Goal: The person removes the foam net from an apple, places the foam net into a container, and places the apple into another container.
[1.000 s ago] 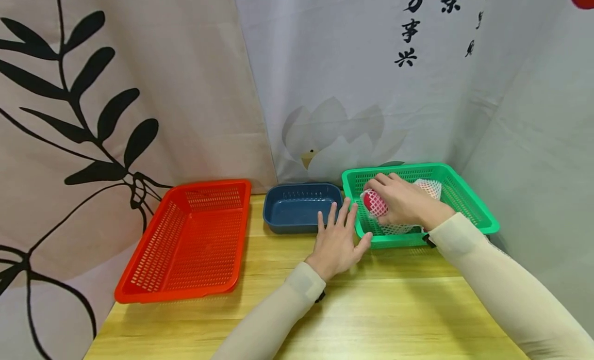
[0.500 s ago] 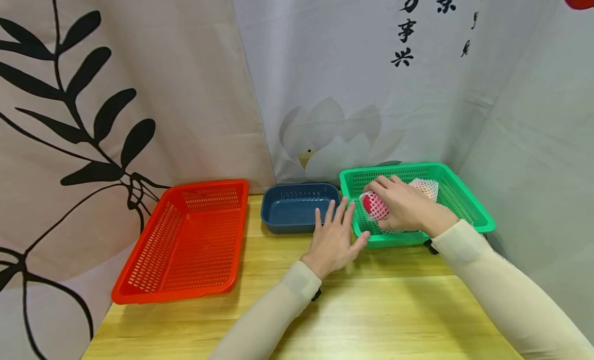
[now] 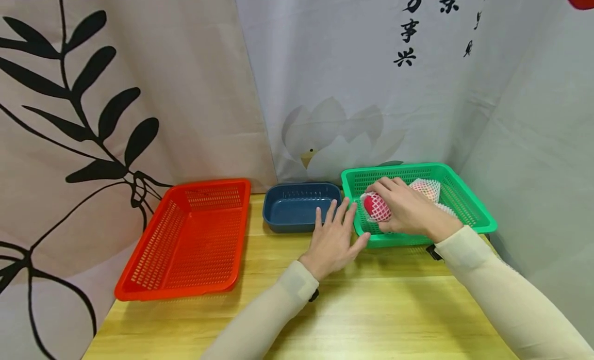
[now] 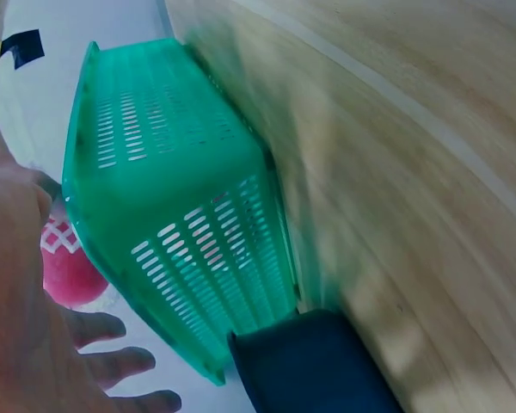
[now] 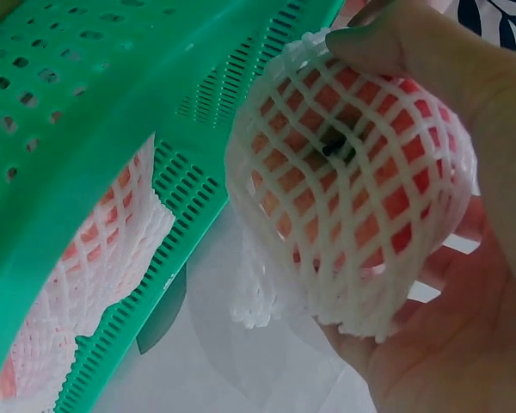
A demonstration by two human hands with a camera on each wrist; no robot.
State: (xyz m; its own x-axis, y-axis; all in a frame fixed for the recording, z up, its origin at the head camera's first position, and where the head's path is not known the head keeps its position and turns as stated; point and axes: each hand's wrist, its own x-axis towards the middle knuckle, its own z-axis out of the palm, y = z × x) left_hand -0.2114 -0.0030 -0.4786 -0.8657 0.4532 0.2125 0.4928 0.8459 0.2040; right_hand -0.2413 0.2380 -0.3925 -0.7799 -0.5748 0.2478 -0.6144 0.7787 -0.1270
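Note:
My right hand [image 3: 408,208] grips a red apple [image 3: 377,207] in a white foam net, over the left part of the green basket [image 3: 473,208]. In the right wrist view, thumb and fingers curl round the netted apple [image 5: 344,189], whose dark stem hollow shows. Other netted fruits [image 3: 426,189] lie in the basket to the right, partly hidden by the hand. My left hand [image 3: 330,244] has its fingers spread, holds nothing, and is near the basket's left front corner. The left wrist view shows that left hand [image 4: 26,301] beside the green basket [image 4: 172,163].
A dark blue tray [image 3: 297,228] stands between the green basket and a large red basket [image 3: 199,246] at the left. All are on a wooden table [image 3: 371,313]. Printed cloth [image 3: 199,92] hangs close behind and at the right side.
My right wrist has shifted slightly right and toward me, with the apple still in the hand. More netted fruit shows right of the hand. The left hand has barely moved.

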